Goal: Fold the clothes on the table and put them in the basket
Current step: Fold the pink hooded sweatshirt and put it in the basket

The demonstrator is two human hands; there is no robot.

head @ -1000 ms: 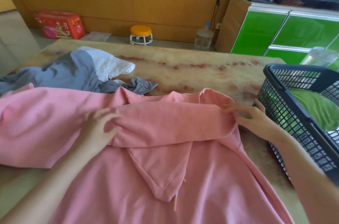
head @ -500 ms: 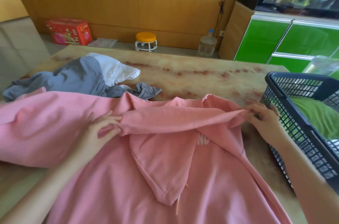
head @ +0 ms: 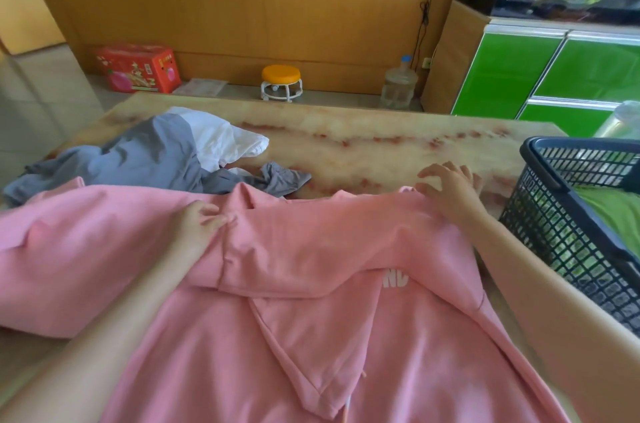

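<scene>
Pink hoodie [head: 311, 336] under left grip [head: 197, 227], right grip [head: 450, 190]

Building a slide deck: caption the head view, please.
Left hand on the sleeve folded across a pink hoodie, right hand spread at its shoulder, basket beside.

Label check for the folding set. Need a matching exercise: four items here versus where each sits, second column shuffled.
1 pink hooded sweatshirt
2 crumpled grey garment
3 green cloth
4 orange-topped round stool

A in the dark plastic mesh basket
B on the floor beyond the marbled table
C under left hand and right hand
D heaped at the table's far left

Pairs: 1-C, 2-D, 3-A, 4-B
</scene>
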